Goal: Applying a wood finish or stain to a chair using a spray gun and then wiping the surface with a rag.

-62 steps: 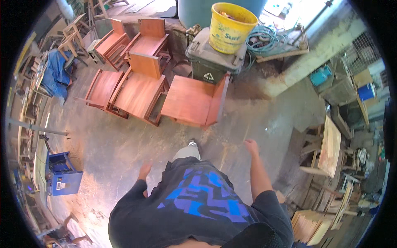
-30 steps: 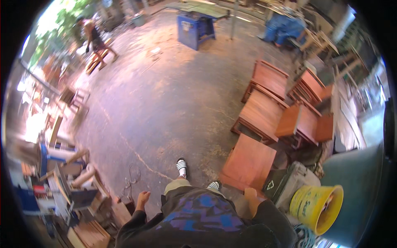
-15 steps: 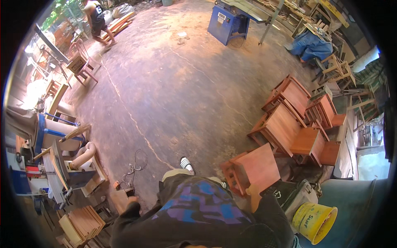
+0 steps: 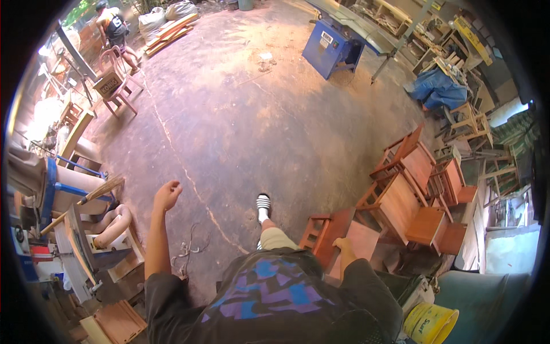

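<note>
My left hand (image 4: 168,196) is raised in front of my left side over the concrete floor, fingers loosely curled with nothing in them. My right hand (image 4: 344,245) is beside the nearest reddish wooden chair (image 4: 364,245), its fingers bent; whether they grip the chair cannot be made out. More reddish chairs (image 4: 387,200) are grouped beyond it on the right. My striped sandal (image 4: 263,202) shows ahead on the floor (image 4: 240,132).
A co-worker (image 4: 114,31) bends near a chair (image 4: 112,89) at back left, by stacked boards (image 4: 171,33). A blue machine (image 4: 326,51) stands at back. Left are woodworking machines with a hose (image 4: 112,229); right, a blue tarp (image 4: 435,92) and a yellow bucket (image 4: 427,321).
My view has swung away from facing the chairs toward the wider floor. My left hand has risen forward and a foot has stepped ahead. The co-worker has moved along at the back left.
</note>
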Available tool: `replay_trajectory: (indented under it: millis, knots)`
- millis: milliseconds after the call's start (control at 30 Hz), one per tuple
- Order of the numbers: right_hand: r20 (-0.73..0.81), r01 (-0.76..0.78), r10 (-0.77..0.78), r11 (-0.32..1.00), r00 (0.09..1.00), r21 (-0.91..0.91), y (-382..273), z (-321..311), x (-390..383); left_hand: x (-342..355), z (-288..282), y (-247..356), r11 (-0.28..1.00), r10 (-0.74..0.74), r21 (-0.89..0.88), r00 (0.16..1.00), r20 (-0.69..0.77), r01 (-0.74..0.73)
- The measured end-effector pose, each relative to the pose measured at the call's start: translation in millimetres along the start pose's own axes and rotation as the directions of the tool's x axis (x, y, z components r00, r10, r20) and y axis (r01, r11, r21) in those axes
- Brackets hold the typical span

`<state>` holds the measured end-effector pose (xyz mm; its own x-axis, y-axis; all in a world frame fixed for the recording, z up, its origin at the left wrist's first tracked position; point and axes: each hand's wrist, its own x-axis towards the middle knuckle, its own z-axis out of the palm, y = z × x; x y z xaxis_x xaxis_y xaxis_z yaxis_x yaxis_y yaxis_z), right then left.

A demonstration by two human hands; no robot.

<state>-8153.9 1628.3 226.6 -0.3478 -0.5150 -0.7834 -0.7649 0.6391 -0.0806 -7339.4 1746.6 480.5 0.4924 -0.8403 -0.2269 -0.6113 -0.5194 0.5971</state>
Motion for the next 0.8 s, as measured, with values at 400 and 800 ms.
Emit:
replay_trajectory:
  millis: [400,800]
  knots:
    - [-0.012,0.039,-0.038,0.851,0.999,0.524,-283,-95,24,64,-1,-203,0.790,-0.592,0.276,0.798,0.113,0.547]
    - [-0.098,-0.103,0.195,0.805,0.976,0.584,-500,-126,76,179,-2,-144,0.773,-0.587,0.528,0.712,0.385,0.352]
